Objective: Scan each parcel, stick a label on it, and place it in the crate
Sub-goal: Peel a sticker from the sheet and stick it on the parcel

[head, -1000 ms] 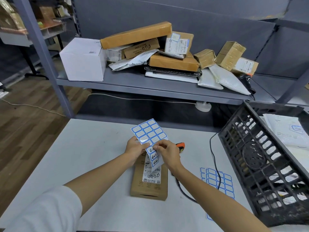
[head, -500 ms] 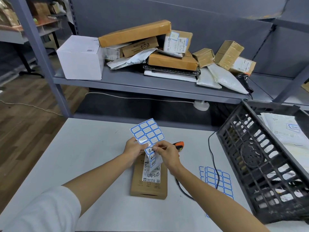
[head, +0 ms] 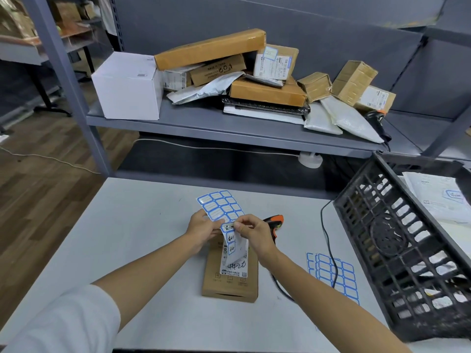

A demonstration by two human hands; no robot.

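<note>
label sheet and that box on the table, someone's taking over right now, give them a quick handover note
Left hand: holds the label sheet above the table.
Right hand: pinches a label at the sheet's lower edge, mid-peel.
Brown box: flat on the table under the hands, shipping slip up, no blue label visible on it.
Scanner: lies just behind the right hand.
Spare label sheets: on the table beside the black crate, which already holds white parcels.
Left: finish peeling, stick the label on the box, crate it. Whether it was scanned can't be told. More parcels wait on the shelf.
</note>
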